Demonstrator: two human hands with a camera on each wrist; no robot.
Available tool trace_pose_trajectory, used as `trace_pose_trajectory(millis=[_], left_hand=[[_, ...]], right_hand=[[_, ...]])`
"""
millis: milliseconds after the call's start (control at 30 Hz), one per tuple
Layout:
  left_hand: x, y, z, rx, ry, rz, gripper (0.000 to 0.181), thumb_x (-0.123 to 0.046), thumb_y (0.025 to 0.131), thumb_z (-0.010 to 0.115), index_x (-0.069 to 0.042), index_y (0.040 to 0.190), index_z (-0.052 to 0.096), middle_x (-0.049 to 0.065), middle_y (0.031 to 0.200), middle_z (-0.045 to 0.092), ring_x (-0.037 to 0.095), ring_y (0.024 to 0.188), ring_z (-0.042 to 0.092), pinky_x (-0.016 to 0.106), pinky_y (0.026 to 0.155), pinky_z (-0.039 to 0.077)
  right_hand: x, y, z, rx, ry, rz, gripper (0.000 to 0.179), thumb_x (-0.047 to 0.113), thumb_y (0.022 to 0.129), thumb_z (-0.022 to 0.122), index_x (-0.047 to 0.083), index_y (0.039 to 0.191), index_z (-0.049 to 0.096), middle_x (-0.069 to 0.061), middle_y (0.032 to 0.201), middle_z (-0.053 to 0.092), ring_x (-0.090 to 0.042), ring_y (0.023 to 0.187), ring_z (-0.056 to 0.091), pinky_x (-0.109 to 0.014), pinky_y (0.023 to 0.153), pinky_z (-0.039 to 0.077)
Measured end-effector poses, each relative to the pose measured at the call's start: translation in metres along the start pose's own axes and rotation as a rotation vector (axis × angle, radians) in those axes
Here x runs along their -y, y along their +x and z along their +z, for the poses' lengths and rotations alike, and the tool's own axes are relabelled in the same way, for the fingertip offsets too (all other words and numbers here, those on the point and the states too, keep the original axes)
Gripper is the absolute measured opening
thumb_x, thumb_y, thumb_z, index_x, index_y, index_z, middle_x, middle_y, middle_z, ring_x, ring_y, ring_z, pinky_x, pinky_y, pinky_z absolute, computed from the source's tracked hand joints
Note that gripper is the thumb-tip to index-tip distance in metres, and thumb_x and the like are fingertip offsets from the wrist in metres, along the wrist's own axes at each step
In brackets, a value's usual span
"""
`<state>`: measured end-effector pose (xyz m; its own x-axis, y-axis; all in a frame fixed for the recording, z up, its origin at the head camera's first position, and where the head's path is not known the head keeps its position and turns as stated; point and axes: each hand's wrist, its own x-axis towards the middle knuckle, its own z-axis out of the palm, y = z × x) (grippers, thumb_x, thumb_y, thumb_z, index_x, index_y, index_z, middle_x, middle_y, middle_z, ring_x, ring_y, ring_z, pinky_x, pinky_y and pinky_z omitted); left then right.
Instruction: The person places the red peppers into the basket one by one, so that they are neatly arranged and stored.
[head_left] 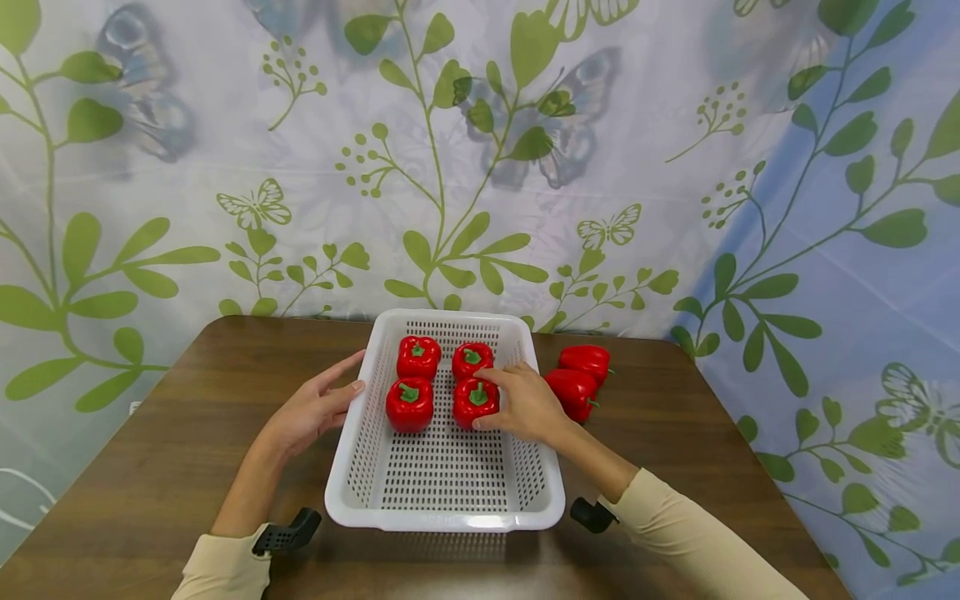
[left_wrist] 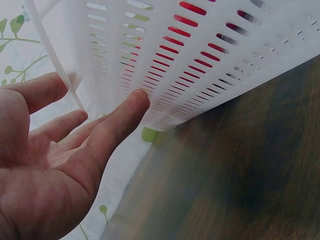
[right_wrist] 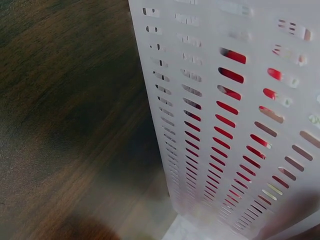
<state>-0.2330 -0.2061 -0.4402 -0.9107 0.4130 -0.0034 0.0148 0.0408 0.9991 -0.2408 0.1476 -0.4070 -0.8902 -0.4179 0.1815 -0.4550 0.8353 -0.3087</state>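
A white perforated plastic basket (head_left: 442,522) stands on the wooden table, with red bell peppers in two columns toward its far end. My right hand (head_left: 527,406) reaches over the right rim and grips the near right bell pepper (head_left: 474,403), thumb at its near side and fingers at its far side. Behind that one sits another bell pepper (head_left: 472,358). The left column holds a far bell pepper (head_left: 418,357) and a near bell pepper (head_left: 409,406). My left hand (head_left: 315,406) is at the basket's left side, fingers extended along the rim; the left wrist view shows its fingertips by the slotted wall (left_wrist: 165,65).
Two more red bell peppers lie on their sides on the table right of the basket, a far one (head_left: 585,361) and a near one (head_left: 572,392). A patterned curtain (head_left: 480,167) hangs behind the wooden table (head_left: 187,417).
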Motion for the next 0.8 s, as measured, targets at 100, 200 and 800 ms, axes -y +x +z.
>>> trace_pose_trajectory(millis=[100,200,800], left_hand=[[-0.0002,-0.0001,0.0002,0.000,0.002,0.001,0.066,-0.026,0.107,0.052,-0.021,0.164,0.019,0.032,0.150,0.046,0.041,0.124,0.063,0.048,0.095,0.058],[-0.0004,-0.0001,0.0005,-0.001,0.004,0.000,0.066,-0.026,0.107,0.052,-0.021,0.164,0.019,0.032,0.150,0.046,0.041,0.124,0.063,0.048,0.095,0.057],[0.0002,-0.0005,0.0013,-0.001,-0.002,0.004,0.065,-0.025,0.107,0.052,-0.021,0.164,0.019,0.032,0.149,0.047,0.042,0.124,0.063,0.048,0.095,0.057]], right_hand=[[0.0000,0.0001,-0.0001,0.006,-0.012,-0.005,0.073,0.043,0.072,0.089,0.020,0.137,0.065,-0.009,0.130,0.069,-0.028,0.118,0.060,-0.048,0.096,0.056],[0.0002,0.0002,0.0000,0.011,-0.020,-0.004,0.073,0.043,0.072,0.089,0.020,0.138,0.065,-0.008,0.130,0.070,-0.028,0.118,0.060,-0.048,0.097,0.056],[0.0011,0.0000,0.0009,0.021,-0.042,-0.017,0.068,0.044,0.076,0.085,0.020,0.137,0.065,-0.007,0.125,0.072,-0.027,0.113,0.059,-0.044,0.091,0.057]])
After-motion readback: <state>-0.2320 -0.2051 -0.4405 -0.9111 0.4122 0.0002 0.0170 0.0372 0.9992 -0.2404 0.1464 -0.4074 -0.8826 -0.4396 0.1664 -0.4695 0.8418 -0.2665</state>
